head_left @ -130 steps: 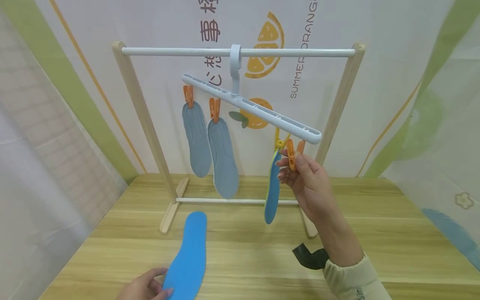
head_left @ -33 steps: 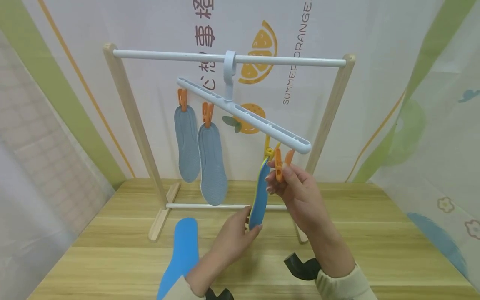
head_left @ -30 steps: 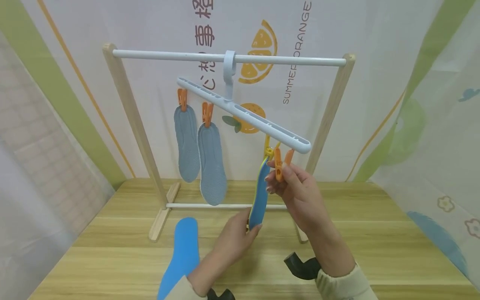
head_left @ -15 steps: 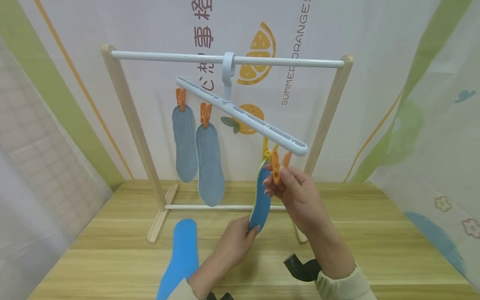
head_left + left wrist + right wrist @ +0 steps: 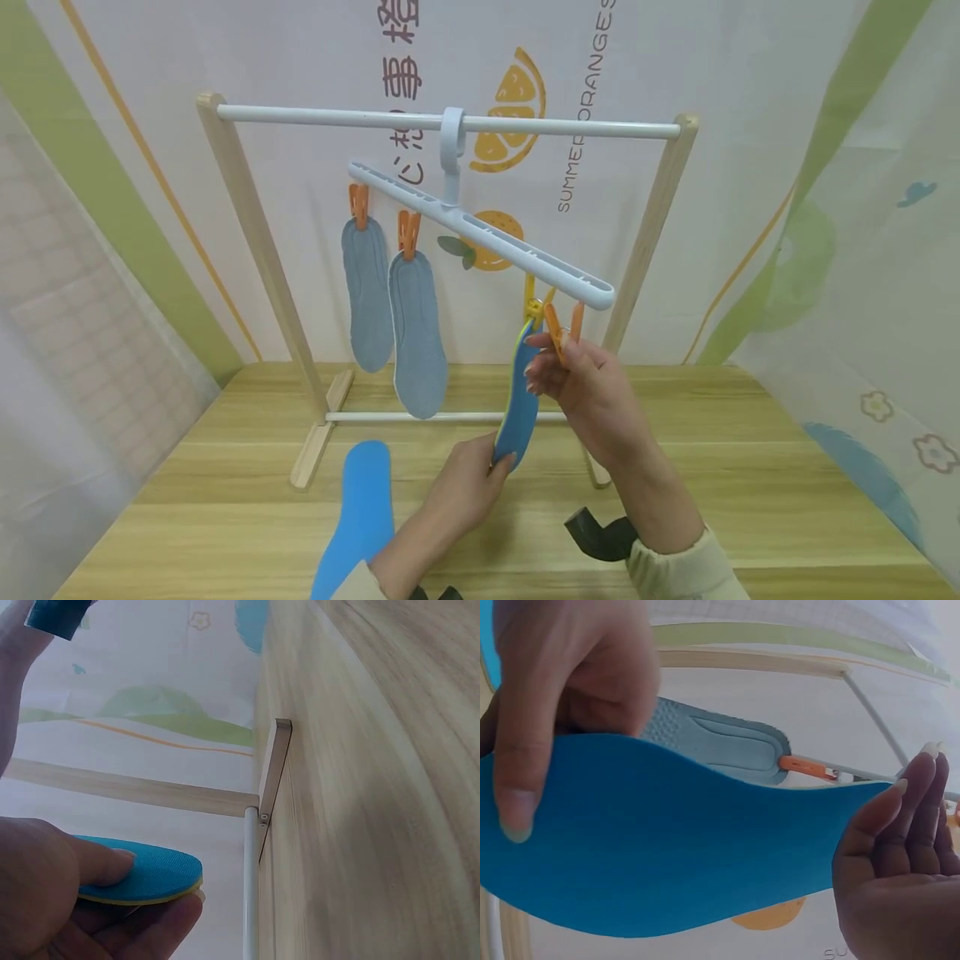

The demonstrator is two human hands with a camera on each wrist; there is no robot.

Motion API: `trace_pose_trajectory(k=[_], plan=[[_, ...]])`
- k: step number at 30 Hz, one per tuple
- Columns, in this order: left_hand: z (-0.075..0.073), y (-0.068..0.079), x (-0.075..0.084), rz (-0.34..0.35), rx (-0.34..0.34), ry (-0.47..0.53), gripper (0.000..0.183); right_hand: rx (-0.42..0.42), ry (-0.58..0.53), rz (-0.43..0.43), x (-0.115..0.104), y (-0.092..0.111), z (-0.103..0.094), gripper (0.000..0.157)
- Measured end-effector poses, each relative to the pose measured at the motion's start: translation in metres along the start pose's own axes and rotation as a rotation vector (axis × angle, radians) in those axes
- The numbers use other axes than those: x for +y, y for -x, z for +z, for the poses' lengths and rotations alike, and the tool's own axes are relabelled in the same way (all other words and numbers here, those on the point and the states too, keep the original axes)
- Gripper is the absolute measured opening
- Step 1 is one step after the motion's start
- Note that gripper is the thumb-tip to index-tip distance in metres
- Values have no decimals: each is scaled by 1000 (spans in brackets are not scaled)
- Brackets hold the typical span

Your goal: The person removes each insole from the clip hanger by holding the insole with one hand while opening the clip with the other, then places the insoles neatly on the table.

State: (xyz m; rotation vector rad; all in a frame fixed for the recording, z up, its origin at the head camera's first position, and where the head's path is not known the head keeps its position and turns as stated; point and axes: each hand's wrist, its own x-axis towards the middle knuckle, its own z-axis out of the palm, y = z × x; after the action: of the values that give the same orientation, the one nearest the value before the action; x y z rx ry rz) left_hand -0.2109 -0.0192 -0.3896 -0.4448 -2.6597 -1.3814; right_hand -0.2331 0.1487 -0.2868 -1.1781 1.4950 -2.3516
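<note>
Gripping with the left hand, thumb curled over one face and fingers behind, the lower end of one curved blue insole with a yellow edge. Pinching one orange plastic clip between thumb and fingers of the right hand, just under the right end of one pale blue-grey plastic hanger. Upper end of the gripped insole at one yellow plastic clip, just beside the right fingers — contact there hard to tell.

Under the hanger's left half, two textured grey-blue insoles, each hung from one orange clip — so three orange clips in all. Flat on the wood-grain tabletop, partly covered by the left forearm, one plain bright-blue insole: four insoles counted. Around these, one rack of two pale wooden posts and two white rods, with the hanger hooked over the upper rod.
</note>
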Motion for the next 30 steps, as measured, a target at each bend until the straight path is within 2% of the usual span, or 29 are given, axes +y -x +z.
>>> trace_pose_trajectory(k=[7,12,16,21,26,28,30], plan=[[-4,1,-2,15,0,-6,23,50,118,42,11,-2,-4,15],[-5,0,-3,29,-9,-18,21,62,189,16,16,-2,-15,24],[-5,0,-2,48,-4,-36,22,79,190,-10,17,-2,-23,26],[-4,-1,-2,64,-2,-48,21,206,193,-24,15,-2,-27,22],[-5,2,-2,40,-10,-41,21,330,189,-63,13,-5,-26,24],[-6,2,-1,43,-7,-47,20,356,225,-63,10,-9,-25,26],[-8,2,-1,60,4,-60,19,365,308,-46,7,-14,-23,25]])
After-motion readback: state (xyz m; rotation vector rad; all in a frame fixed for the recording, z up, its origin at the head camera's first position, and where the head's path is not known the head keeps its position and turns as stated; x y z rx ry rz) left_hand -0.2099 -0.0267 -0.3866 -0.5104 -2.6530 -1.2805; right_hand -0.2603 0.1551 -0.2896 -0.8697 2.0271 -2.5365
